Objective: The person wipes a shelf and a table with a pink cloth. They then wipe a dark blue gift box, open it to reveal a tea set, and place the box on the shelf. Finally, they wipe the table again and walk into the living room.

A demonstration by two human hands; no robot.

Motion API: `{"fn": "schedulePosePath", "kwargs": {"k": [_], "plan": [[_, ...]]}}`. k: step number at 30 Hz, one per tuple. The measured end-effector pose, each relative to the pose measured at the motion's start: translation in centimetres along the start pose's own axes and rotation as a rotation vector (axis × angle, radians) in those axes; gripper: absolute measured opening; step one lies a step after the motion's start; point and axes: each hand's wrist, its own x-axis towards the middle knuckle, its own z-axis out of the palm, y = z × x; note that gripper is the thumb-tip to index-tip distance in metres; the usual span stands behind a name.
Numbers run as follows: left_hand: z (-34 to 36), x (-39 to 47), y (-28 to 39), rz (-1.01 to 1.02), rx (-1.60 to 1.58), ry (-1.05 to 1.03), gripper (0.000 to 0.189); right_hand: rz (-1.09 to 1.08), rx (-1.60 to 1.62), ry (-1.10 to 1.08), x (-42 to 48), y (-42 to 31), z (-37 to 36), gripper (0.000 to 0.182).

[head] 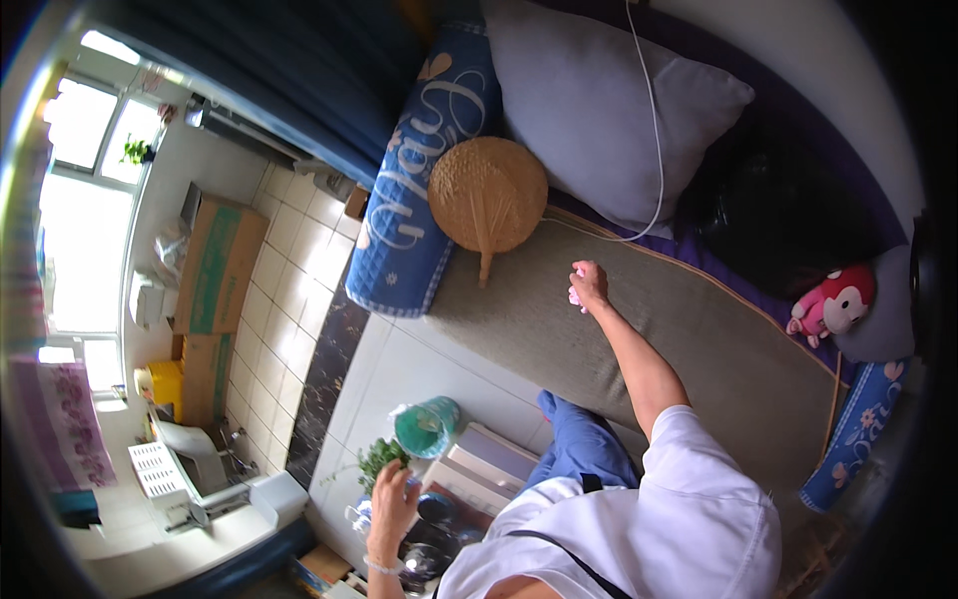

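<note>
My right hand [591,284] is closed around a small pink item [576,292], perhaps a cloth, above the grey-brown sofa seat [673,352]. To its left, a round woven hand fan [490,195] leans on the blue quilted armrest cover [426,165], its handle pointing towards me. My left hand [393,502], with a beaded bracelet at the wrist, is raised at the lower left with its fingers apart. It looks empty. Just beyond it are a leafy green plant [382,460] and a teal waste bin [426,427] with a liner.
A grey pillow [591,105] crossed by a white cable [656,127], a black bag-like item [778,202] and a pink-and-red plush monkey [834,305] lie along the sofa's back. Dark glossy objects [426,554] stand near my left hand. Large cardboard boxes [217,269] stand in the room at left.
</note>
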Motion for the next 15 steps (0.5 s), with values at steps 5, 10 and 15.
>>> {"fn": "schedulePosePath", "kwargs": {"k": [5, 10, 15], "plan": [[0.1, 1.2, -0.1, -0.060, -0.045, -0.154, 0.027, -0.094, -0.144, 0.208, 7.1, 0.5, 6.2, 0.031], [2.4, 7.9, 0.9, -0.096, -0.119, -0.363, 0.026, -0.223, -0.343, 0.257, 11.3, 1.1, 8.0, 0.005], [12.4, 19.8, 4.4, 0.210, -0.134, -0.362, 0.034, -0.189, -0.509, 0.088, 13.6, 2.8, 9.5, 0.020]]}}
